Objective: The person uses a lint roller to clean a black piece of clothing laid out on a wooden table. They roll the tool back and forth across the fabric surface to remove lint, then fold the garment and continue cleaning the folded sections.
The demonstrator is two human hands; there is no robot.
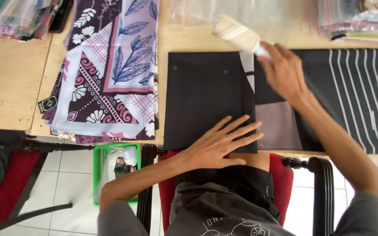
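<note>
Black cloth lies folded at the worktop's near edge — looks soft, light, slidey — left hand pins it with fingers spread flat, right hand closed round a lint roller, so I'd grab cloth by its folded edge.

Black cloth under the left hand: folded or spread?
Folded. The black rectangular cloth shows a straight layered edge on its right side; the left hand presses flat on its lower corner.

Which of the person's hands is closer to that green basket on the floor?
Left. The left hand rests flat on the folded black cloth, just right of the green basket. The right hand is farther off, holding a white roller.
</note>
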